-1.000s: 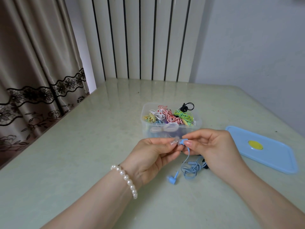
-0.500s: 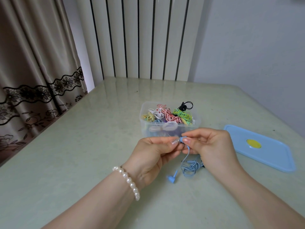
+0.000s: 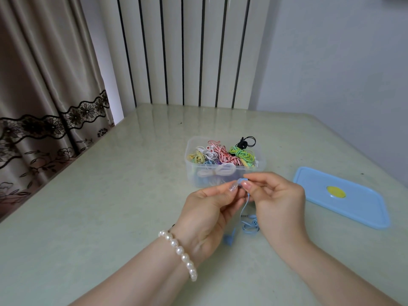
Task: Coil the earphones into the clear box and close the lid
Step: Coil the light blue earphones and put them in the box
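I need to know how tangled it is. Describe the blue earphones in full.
The blue earphones are pale blue with a thin, plastic-looking cord. One earbud is pinched between the fingers of the left hand and the right hand, held above the table. The cord hangs down to a loose, uncoiled heap on the table, partly hidden behind the right hand. The other earbud lies on the table beside the left hand.

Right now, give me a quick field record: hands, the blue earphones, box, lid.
left hand: pinches an earbud of the blue earphones
right hand: pinches the same earbud
blue earphones: cable hangs down to a loose bundle on the table, not in the box
clear box: open, holds coiled earphones of several colours
blue lid: off, flat on the table right of the box
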{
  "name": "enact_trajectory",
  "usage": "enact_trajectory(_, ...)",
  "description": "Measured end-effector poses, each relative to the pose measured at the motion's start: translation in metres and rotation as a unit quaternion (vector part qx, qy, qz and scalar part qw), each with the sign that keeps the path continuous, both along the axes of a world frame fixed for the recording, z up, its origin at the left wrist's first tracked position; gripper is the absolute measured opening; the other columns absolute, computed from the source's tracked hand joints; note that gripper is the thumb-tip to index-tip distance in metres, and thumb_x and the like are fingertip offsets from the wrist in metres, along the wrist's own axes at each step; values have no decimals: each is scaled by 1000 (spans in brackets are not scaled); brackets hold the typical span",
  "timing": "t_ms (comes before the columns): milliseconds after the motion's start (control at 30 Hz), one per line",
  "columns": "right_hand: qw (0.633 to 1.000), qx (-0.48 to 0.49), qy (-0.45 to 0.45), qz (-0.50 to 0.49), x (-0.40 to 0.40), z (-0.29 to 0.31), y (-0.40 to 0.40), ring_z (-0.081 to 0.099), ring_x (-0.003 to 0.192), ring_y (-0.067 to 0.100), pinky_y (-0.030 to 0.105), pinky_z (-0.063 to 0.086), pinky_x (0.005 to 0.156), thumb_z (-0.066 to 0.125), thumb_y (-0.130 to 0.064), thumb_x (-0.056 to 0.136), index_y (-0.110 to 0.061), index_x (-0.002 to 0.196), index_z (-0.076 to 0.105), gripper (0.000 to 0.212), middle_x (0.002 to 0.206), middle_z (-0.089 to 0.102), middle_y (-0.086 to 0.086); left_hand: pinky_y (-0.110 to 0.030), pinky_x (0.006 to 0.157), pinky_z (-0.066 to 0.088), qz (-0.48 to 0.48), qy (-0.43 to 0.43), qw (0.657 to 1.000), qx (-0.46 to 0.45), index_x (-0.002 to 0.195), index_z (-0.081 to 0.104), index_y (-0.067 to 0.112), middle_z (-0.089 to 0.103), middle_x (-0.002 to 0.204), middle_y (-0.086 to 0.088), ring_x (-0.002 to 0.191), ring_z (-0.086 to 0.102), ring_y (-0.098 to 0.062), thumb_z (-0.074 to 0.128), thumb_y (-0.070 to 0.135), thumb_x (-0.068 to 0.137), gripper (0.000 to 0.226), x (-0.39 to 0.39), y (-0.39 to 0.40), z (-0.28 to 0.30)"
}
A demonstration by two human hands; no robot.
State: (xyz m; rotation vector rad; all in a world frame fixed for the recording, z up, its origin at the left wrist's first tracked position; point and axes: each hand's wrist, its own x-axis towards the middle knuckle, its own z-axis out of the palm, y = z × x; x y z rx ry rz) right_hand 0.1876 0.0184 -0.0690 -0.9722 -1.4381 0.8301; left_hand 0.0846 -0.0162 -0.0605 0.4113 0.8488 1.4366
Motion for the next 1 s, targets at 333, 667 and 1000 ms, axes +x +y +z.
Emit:
enact_trajectory(333, 998, 13, 7, 53, 3, 4, -1, 65, 59, 4, 15, 51, 59, 67, 7, 74, -16, 75, 70, 23, 65, 71, -11, -18, 62, 54, -17, 67, 997, 22, 76, 65, -1, 67, 62, -7, 55, 65, -10, 50, -3, 87, 19, -13, 1, 5)
enact_trajectory(667, 959, -199, 120, 160, 12, 19, 3, 56, 46, 14, 20, 47, 45, 64, -5, 66, -1, 75, 68, 10, 54, 60, 8, -20, 62, 55, 28, 210, 970, 117, 83, 67, 3, 70, 66, -5, 60, 66, -10, 63, -9, 72, 17, -19, 3, 7)
enact_trajectory(1000, 943, -240, 109, 203, 17, 21, 4, 56, 45, 13, 20, 47, 44, 64, -12, 61, 0, 74, 66, 18, 60, 62, 12, -20, 59, 53, 22, 311, 941, 133, 68, 70, 8, 67, 60, -4, 53, 58, -8, 64, -1, 77, 14, -17, 3, 3)
